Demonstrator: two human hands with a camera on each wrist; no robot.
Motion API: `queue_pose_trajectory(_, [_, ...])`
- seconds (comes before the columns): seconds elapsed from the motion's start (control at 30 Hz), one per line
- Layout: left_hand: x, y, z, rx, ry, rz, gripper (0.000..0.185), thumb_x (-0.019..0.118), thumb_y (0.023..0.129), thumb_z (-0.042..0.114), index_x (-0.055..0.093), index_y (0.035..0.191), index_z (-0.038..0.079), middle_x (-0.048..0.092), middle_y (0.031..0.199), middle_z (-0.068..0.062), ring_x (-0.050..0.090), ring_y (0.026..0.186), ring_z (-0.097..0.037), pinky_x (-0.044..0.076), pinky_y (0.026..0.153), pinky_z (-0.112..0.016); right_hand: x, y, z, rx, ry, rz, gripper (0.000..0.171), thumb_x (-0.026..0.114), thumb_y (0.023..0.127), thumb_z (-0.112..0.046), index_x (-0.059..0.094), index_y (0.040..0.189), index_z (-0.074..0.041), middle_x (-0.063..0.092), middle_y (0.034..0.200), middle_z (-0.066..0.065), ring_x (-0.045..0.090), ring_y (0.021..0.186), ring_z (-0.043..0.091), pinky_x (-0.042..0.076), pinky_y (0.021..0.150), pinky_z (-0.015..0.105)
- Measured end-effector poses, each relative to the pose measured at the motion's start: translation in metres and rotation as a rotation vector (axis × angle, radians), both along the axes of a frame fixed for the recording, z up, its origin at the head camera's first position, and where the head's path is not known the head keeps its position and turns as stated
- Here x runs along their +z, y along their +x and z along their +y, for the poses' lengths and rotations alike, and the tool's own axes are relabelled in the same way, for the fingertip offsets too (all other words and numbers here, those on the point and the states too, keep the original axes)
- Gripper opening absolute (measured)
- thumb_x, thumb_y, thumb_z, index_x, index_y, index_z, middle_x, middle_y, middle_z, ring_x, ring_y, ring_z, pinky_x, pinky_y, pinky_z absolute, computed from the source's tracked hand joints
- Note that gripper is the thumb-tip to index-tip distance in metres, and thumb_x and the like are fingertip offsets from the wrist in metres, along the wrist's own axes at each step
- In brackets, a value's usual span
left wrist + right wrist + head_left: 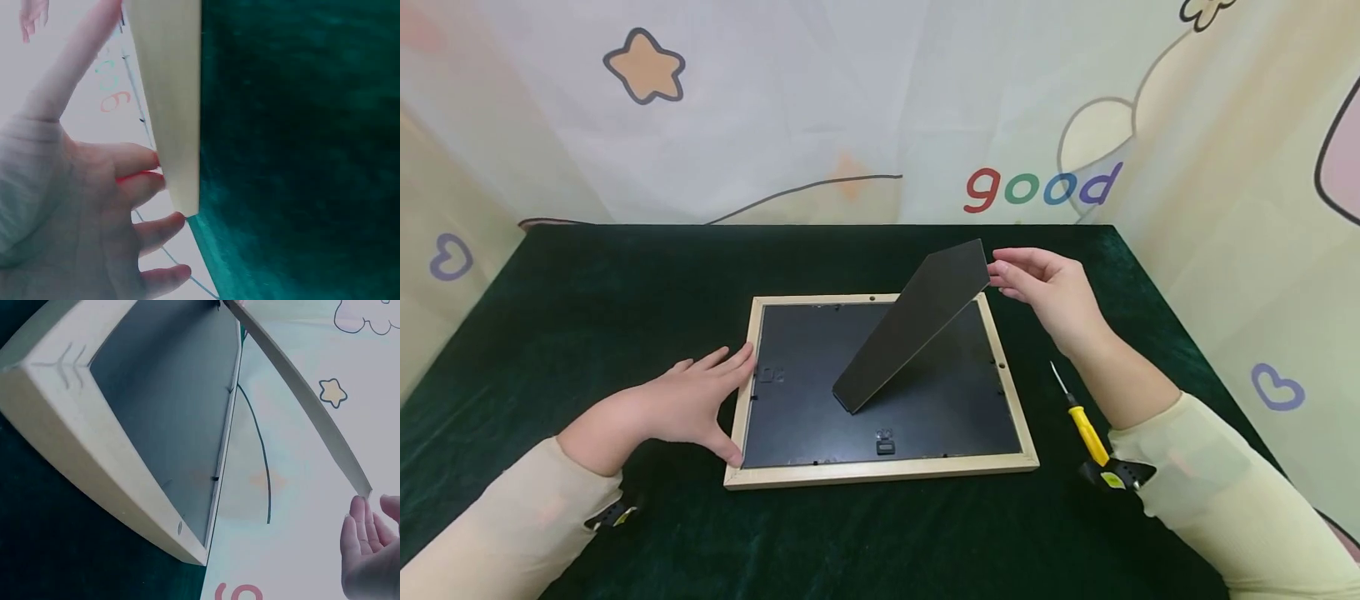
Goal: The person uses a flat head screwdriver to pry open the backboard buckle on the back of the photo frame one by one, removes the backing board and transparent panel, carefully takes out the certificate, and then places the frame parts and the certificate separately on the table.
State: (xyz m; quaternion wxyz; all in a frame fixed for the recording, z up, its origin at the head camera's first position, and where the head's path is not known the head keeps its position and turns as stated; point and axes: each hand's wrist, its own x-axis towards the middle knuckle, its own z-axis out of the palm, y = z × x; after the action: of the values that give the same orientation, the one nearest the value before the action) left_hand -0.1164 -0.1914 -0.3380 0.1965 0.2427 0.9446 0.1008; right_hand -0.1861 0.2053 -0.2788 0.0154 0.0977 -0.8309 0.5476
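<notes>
A wooden picture frame (pixel 880 472) lies face down, its black backing board (pixel 797 333) upward. The black easel stand (pixel 917 321) is hinged near the board's middle and swung up at a slant. My left hand (pixel 688 408) is spread along the frame's left side, fingertips and thumb at the wooden edge; the left wrist view shows them along the frame's side (pixel 172 112). Up at the free end of the stand, my right hand (pixel 1037 287) touches the tip with its fingertips. In the right wrist view the thumb stands apart from the stand (pixel 306 400).
To the right of the frame lies a screwdriver (pixel 1086 433) with a yellow handle, close to the right sleeve. Dark green cloth (pixel 587 333) covers the table. A printed curtain (pixel 790 108) hangs behind and along both sides.
</notes>
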Motion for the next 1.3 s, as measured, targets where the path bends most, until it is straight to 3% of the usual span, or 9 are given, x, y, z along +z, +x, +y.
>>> queue_pose_trajectory(0.17, [0.004,0.000,0.005,0.011,-0.047,-0.019,0.122,0.061,0.043,0.070,0.013,0.136,0.007,0.004,0.141,-0.009,0.007,0.124,-0.036,0.011,0.090,-0.060,-0.001,0.001,-0.001,-0.007,-0.005,0.014,0.043,0.056,0.079,-0.035,0.055,0.110,-0.007,0.060,0.098,0.005,0.057,0.087,0.014,0.043,0.077,0.022])
queue_pose_trajectory(0.53, [0.005,0.001,0.003,0.023,-0.026,-0.031,0.123,0.062,0.043,0.068,0.012,0.136,0.008,0.002,0.141,-0.009,0.006,0.125,-0.035,0.009,0.091,-0.059,-0.003,-0.002,-0.004,0.013,0.017,0.047,0.039,0.057,0.078,-0.033,0.057,0.107,-0.007,0.061,0.095,0.005,0.058,0.084,0.015,0.044,0.076,0.023])
queue_pose_trajectory(1.07, [0.001,0.000,0.003,0.026,-0.017,-0.043,0.122,0.064,0.043,0.067,0.012,0.136,0.007,0.001,0.141,-0.009,0.002,0.126,-0.033,0.005,0.091,-0.059,-0.017,-0.008,0.004,-0.037,0.139,0.008,0.039,0.056,0.079,-0.037,0.057,0.107,-0.010,0.060,0.097,0.005,0.058,0.085,0.012,0.042,0.079,0.026])
queue_pose_trajectory(1.3, [0.003,0.000,0.004,0.028,-0.028,-0.052,0.121,0.065,0.043,0.065,0.013,0.136,0.007,0.002,0.141,-0.010,0.002,0.126,-0.033,0.005,0.091,-0.059,-0.027,-0.013,0.009,-0.035,0.155,-0.073,0.035,0.056,0.080,-0.031,0.057,0.106,-0.007,0.059,0.099,0.009,0.057,0.085,0.016,0.044,0.075,0.026])
